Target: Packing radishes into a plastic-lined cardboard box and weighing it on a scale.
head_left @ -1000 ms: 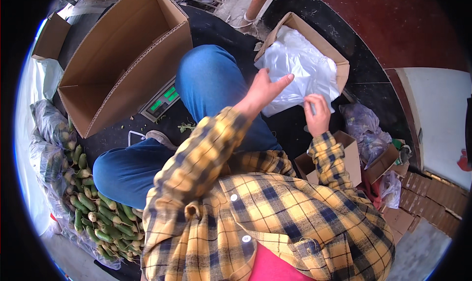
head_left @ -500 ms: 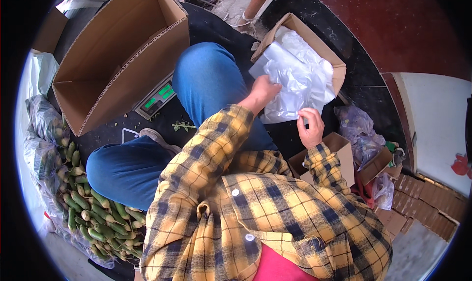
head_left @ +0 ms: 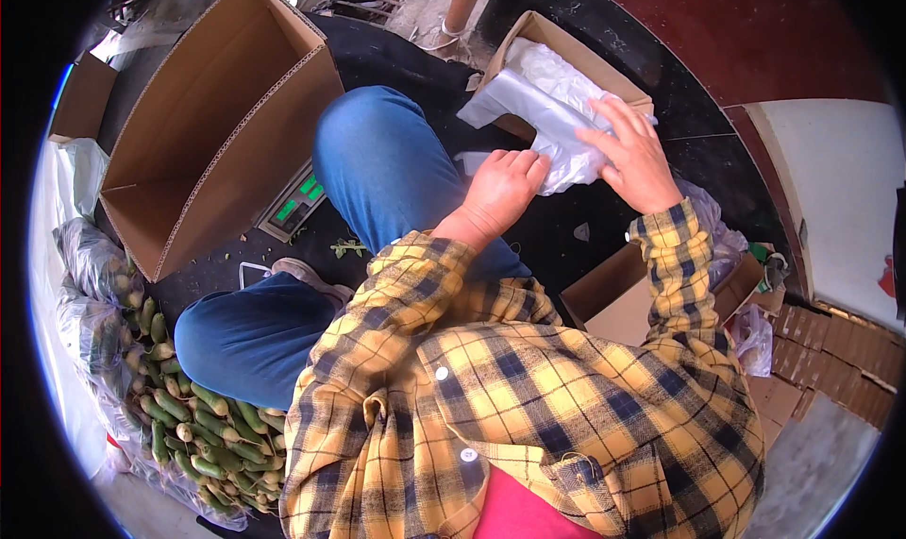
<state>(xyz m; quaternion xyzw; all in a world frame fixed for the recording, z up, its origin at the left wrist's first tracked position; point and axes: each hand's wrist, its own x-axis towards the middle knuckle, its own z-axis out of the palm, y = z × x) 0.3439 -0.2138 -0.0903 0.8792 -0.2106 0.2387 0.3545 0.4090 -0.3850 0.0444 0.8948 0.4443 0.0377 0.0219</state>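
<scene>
Thin whitish plastic bags [head_left: 557, 124] lie in an open cardboard box [head_left: 628, 91] at the far right, and part of the plastic hangs over the box's near side. My left hand [head_left: 505, 192] is closed, its curled fingers gripping the near edge of a plastic bag. Against the right part of the plastic rests my right hand [head_left: 634, 157], with fingers stretched and spread and the thumb apart. Whether its fingertips pinch any of the film is hard to see.
A large open carton [head_left: 241, 152] stands at left on a scale with a green display [head_left: 293, 207]. Green radishes [head_left: 208, 426] are heaped at lower left beside filled plastic bags [head_left: 90, 322]. A smaller cardboard box [head_left: 613, 303] sits below my right forearm; flattened cardboard [head_left: 835, 350] lies farther right.
My right hand has moved away from my body onto the plastic, and its fingers have spread. My left hand has come nearer, drawing plastic over the box's near side. The view has shifted slightly.
</scene>
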